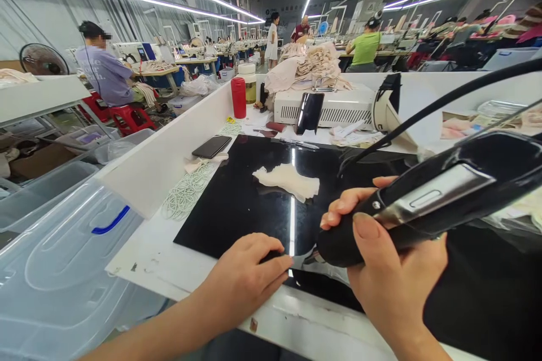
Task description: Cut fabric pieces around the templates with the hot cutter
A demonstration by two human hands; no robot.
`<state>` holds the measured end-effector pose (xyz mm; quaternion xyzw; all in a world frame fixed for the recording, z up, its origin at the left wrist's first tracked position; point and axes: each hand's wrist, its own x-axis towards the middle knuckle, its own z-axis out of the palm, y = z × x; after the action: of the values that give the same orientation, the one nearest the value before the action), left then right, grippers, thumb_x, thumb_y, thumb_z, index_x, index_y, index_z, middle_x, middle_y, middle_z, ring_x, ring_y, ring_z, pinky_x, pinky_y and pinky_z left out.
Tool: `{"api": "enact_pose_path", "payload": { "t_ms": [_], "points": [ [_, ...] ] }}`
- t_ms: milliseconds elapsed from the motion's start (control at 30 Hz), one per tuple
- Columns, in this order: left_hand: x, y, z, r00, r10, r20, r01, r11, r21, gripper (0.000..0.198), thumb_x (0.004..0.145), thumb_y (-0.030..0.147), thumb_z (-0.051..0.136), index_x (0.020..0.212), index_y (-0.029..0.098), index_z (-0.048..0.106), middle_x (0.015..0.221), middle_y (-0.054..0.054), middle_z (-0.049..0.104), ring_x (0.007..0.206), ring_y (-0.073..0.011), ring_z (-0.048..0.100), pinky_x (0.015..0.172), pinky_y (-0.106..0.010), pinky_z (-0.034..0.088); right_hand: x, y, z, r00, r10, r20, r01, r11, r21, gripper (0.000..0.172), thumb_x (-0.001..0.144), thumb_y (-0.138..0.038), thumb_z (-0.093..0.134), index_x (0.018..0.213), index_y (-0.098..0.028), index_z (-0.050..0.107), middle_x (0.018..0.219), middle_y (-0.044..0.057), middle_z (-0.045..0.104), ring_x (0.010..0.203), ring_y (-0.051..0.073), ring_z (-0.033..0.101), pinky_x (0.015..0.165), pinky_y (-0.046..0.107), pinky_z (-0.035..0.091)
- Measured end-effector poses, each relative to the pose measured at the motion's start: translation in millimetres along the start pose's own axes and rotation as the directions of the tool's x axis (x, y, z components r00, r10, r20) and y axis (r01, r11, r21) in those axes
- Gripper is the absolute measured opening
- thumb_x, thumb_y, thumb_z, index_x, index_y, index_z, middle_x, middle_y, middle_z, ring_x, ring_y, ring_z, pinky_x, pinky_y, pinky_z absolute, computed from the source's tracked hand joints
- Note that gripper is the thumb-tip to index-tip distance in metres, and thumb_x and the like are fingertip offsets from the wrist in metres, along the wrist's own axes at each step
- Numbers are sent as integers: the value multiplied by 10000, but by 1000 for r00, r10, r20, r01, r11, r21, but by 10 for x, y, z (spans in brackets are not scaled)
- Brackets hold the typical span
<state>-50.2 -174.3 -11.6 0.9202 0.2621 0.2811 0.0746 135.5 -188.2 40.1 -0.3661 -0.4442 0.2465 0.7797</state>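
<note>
Right hand (402, 279) wraps firmly round one black handheld tool (440, 189), three o'clock! Left hand (245, 271), six o'clock, fingers half curled at the black board's (228, 203) near edge; whether they pinch anything, can't tell. One cream scrap (288, 180), dead centre. Two phones (212, 146): nine and two. Eleven o'clock: one red bottle (238, 101), contents hidden; one jar (250, 93), yellowish liquid inside. Ten: purple shirt (104, 70), apparently reading "your".

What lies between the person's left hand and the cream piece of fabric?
In the head view, only a stretch of glossy black board separates the left hand from the cream piece of fabric.
</note>
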Motion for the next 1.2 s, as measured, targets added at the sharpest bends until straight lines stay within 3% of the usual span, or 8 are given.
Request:
{"api": "enact_pose_path", "payload": {
  "t_ms": [133, 667, 1033, 1200],
  "points": [
    [-79, -4, 16, 996, 86, -33, -82, 993, 87, 195, 1013, 221, 548, 1145, 166, 680, 1077, -87, 674, 991, -223, 643, 908, -392, 581, 1, 4, -9, 1000, 2, 4, -2, 1000, 6, 399, 835, -288, 804, 1143, -239, 554, 800, -21, 667, 638, 185, 630, 621, 384, 543],
    [-111, -16, 60, 996, 78, -50, -74, 995, 71, 200, 1010, 230, 567, 1158, 157, 680, 1077, -82, 673, 1022, -204, 637, 933, -358, 578, -4, 67, 186, 999, 26, 35, -28, 998, 52, 387, 858, -296, 778, 1156, -250, 535, 820, -32, 656, 642, 170, 621, 628, 373, 557],
    [-95, -2, 27, 998, 40, -42, -40, 999, 16, 177, 1015, 212, 559, 1144, 154, 666, 1072, -68, 688, 1044, -191, 641, 959, -343, 549, -4, 95, 176, 999, 15, 28, -17, 999, 50, 341, 876, -225, 743, 1150, -238, 541, 791, -29, 652, 636, 176, 617, 618, 377, 537],
    [-86, 0, -15, 996, -63, -67, 58, 996, -70, 161, 1039, 206, 504, 1066, 153, 654, 1074, -55, 696, 1003, -167, 647, 957, -332, 530, -21, 42, 155, 1000, 10, 20, -12, 998, 69, 355, 866, -281, 776, 1145, -242, 559, 804, -21, 638, 659, 181, 607, 599, 362, 533]
  ]
}}
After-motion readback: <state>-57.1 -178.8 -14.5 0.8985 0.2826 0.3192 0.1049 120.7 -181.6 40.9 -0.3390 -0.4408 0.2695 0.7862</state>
